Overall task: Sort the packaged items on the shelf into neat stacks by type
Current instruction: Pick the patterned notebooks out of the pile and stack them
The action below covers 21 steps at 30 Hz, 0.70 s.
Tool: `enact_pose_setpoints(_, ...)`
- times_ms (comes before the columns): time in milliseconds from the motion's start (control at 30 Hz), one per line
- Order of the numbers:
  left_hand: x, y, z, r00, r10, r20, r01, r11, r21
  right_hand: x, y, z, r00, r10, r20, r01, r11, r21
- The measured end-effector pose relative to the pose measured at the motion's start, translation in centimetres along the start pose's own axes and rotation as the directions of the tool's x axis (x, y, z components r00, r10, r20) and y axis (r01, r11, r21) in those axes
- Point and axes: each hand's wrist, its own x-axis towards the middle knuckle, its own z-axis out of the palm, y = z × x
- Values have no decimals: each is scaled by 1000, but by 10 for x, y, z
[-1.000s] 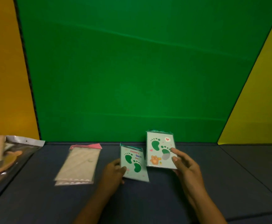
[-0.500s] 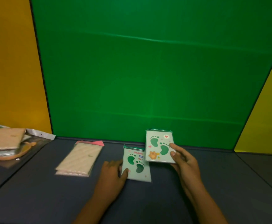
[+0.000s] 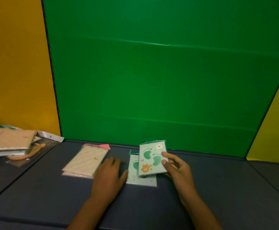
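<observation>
My right hand point(image 3: 177, 168) grips a mint-green packet printed with green footprints point(image 3: 150, 156) by its right edge, holding it over a second footprint packet point(image 3: 140, 179) that lies flat on the dark shelf point(image 3: 52, 196). The upper packet covers most of the lower one. My left hand point(image 3: 109, 175) rests flat on the shelf, its thumb at the lower packet's left edge. To the left lies a small stack of beige striped packets with a pink top point(image 3: 87, 160).
A loose pile of mixed packets point(image 3: 11, 143), beige ones and clear bags, sits at the far left of the shelf. A green back panel point(image 3: 152, 80) stands behind, with an orange wall on the left and a yellow one on the right.
My right hand has brought the held footprint packet left and down over the lying one. My left hand has let go of the lower packet's edge and flattened beside it.
</observation>
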Motion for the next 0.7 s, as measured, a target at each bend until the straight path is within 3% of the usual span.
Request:
enact_pose_setpoints(167, 13, -17, -16, 998, 48, 48, -53, 990, 128, 7, 14, 14, 999, 23, 49, -17, 994, -111)
enact_pose_setpoints(333, 22, -21, -27, 998, 21, 55, -28, 992, 123, 12, 30, 22, 996, 48, 70, -23, 948, -317)
enact_pose_setpoints(533, 19, -23, -34, 997, -9, 72, 0, 992, 128, 10, 40, 15, 986, -120, 117, 168, 738, -654)
enact_pose_setpoints(700, 16, -25, -42, 996, -31, 84, 20, 992, 127, 9, 41, 17, 978, -104, 182, 209, 573, -793)
